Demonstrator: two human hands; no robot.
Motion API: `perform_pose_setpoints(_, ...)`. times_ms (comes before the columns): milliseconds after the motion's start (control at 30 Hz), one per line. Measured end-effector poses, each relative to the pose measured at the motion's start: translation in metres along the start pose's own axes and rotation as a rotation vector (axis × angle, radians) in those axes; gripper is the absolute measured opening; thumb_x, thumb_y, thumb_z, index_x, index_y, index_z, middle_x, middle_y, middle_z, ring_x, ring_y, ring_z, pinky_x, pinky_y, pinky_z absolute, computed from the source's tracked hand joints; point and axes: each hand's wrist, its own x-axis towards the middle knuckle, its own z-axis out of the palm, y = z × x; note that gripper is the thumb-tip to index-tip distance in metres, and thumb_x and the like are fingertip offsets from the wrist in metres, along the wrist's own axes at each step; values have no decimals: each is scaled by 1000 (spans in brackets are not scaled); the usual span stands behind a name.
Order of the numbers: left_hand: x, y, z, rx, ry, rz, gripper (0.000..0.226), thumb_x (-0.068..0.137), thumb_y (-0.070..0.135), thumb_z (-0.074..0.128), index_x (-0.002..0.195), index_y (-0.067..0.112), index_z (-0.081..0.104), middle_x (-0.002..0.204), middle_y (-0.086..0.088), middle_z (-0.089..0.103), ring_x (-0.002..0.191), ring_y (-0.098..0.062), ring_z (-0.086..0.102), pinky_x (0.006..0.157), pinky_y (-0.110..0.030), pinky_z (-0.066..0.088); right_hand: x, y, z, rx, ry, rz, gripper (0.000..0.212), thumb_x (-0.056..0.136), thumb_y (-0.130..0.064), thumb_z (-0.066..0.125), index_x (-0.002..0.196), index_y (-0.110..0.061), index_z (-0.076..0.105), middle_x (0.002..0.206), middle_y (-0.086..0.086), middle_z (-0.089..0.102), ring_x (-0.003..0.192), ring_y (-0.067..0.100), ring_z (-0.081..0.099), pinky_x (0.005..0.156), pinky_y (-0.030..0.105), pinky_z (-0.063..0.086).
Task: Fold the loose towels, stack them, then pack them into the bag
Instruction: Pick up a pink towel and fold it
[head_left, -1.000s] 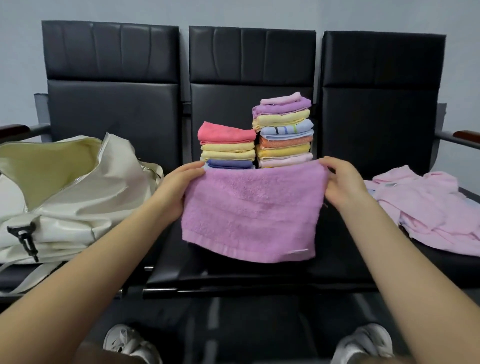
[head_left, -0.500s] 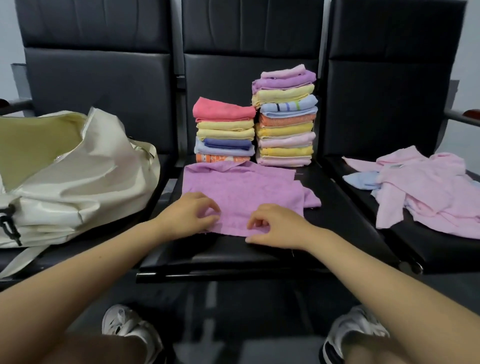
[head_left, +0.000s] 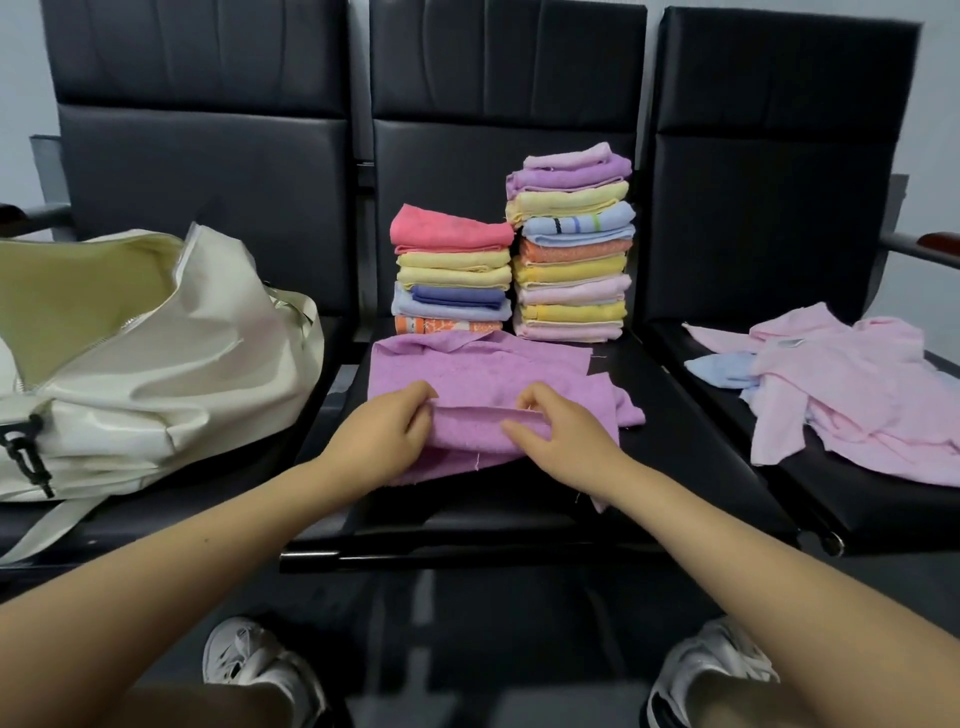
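Observation:
A purple towel (head_left: 483, 371) lies on the middle black seat (head_left: 670, 415). My left hand (head_left: 387, 441) and my right hand (head_left: 558, 436) each pinch its near edge, which is lifted and rolled toward the back. Behind it stand two stacks of folded towels: a short stack (head_left: 449, 270) topped by a red one, and a taller stack (head_left: 571, 244) on the right. An open cream bag (head_left: 156, 358) sits on the left seat. Loose pink towels (head_left: 857, 384) and a blue one (head_left: 719, 369) lie on the right seat.
Three black chairs joined in a row, with armrests at the far left (head_left: 31, 213) and far right (head_left: 924, 247). My white shoes (head_left: 249, 660) are on the dark floor below the seat front.
The purple towel was held up by its top corners, then laid flat on the middle seat. Both hands moved to its near edge and now lift it in a fold.

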Motion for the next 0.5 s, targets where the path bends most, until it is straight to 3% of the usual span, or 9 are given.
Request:
perform_pose_setpoints(133, 12, 0, -15, 204, -13, 103, 41, 86, 53, 32, 93, 19, 54, 69, 5, 54, 69, -23, 53, 57, -32, 29, 7, 9, -9, 37, -27, -66, 9, 97, -18, 54, 94, -17, 62, 87, -11, 60, 87, 13, 56, 82, 28, 43)
perform_pose_setpoints(200, 13, -10, -14, 261, -75, 78, 36, 88, 52, 38, 91, 20, 54, 70, 6, 52, 75, -24, 57, 58, -32, 28, 11, 18, -14, 28, -16, -20, 17, 98, -12, 50, 98, -14, 67, 90, -9, 63, 89, 12, 58, 84, 26, 43)
perform_pose_setpoints(333, 17, -35, -7, 177, -79, -25, 59, 75, 50, 17, 95, 17, 62, 92, -2, 69, 87, -28, 60, 64, -34, 37, 12, 47, -25, -203, -68, 201, 28, 98, -17, 44, 113, -22, 67, 116, -8, 65, 110, 16, 57, 89, 27, 43)
perform_pose_setpoints(433, 20, -38, -7, 85, -72, -57, 50, 85, 44, 29, 102, 20, 70, 99, 2, 72, 94, -24, 63, 73, -33, 44, 10, 63, -27, -361, -68, 241, 38, 93, -14, 40, 119, -29, 63, 126, -9, 59, 118, 16, 50, 92, 32, 45)
perform_pose_setpoints(500, 23, -35, -6, 83, -53, -80, 34, 95, 33, 40, 92, 18, 69, 88, 2, 71, 87, -24, 62, 72, -35, 46, 13, 66, -25, -407, -15, 226, 40, 91, -12, 40, 121, -28, 61, 125, -4, 55, 120, 19, 47, 92, 34, 45)
